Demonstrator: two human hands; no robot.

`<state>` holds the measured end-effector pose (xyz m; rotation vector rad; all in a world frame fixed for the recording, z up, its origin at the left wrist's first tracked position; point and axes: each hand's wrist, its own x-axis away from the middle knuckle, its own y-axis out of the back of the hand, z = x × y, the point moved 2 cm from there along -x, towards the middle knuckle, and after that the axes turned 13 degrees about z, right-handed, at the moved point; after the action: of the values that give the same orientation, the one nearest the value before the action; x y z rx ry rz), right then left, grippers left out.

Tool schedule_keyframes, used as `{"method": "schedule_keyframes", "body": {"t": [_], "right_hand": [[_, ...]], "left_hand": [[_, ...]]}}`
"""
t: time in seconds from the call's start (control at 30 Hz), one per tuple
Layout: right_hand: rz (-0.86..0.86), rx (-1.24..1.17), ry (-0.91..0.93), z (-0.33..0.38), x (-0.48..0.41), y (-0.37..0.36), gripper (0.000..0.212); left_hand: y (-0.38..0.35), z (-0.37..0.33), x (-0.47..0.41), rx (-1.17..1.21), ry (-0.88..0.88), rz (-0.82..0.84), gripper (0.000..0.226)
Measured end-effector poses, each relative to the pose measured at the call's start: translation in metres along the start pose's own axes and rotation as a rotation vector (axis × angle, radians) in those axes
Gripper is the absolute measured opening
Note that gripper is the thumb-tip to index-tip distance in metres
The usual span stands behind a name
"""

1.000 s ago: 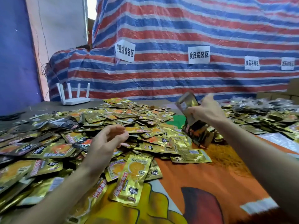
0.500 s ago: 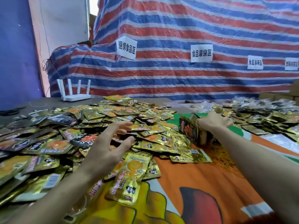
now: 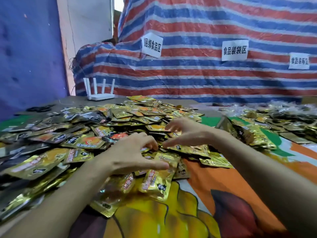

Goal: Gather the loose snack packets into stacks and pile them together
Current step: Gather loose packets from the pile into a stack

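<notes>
Both your forearms reach in from the near edge and meet over the near side of the big heap of loose gold foil snack packets (image 3: 120, 117).

Your left hand (image 3: 130, 152) is palm down. Its fingers (image 3: 151, 142) are bent so the tips touch the packets, and the thumb is stretched out to the right across a gold packet with a red and white label (image 3: 159, 182) that lies on the near edge of the heap. The bent fingers hide what is beneath them, so you may be pinching a packet there, but I cannot tell.

Your right hand (image 3: 187, 133) lies just beyond and to the right of the left. Its fingers (image 3: 171, 125) are spread and fairly straight, pointing left over the heap. The thumb reaches toward the left fingertips and almost meets them. This hand is splayed and clasps nothing.

A gathered stack of gold packets (image 3: 247, 134) leans on its side just right of your right wrist, apart from both hands. It rests on the printed orange, yellow and green cloth (image 3: 214, 182) that covers the table under your arms. A second spread of packets (image 3: 283, 117) lies farther right, near the far edge.

Behind the heap a white router with four upright antennas (image 3: 100, 93) stands on the table. It is in front of a red, blue and white striped tarpaulin (image 3: 197, 78) that carries white paper labels (image 3: 234, 50).
</notes>
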<state>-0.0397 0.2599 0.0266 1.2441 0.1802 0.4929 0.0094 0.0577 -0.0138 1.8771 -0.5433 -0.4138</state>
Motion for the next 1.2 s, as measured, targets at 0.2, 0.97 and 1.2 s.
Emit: {"method": "schedule_keyframes", "body": {"t": [0.2,0.97,1.2], "right_hand": [[0.266,0.068,-0.177,-0.002,-0.012,-0.015,0.096],[-0.237,0.135,-0.185,-0.032,-0.001,-0.033,0.048],[-0.498,0.013,-0.096,-0.033,0.004,-0.031,0.018]], "left_hand": [[-0.033,-0.007,-0.007,-0.365,0.080,0.157,0.125],[-0.032,-0.028,-0.016,-0.537,0.093,0.085,0.042],[-0.025,-0.024,-0.011,-0.378,0.020,-0.117,0.031]]}}
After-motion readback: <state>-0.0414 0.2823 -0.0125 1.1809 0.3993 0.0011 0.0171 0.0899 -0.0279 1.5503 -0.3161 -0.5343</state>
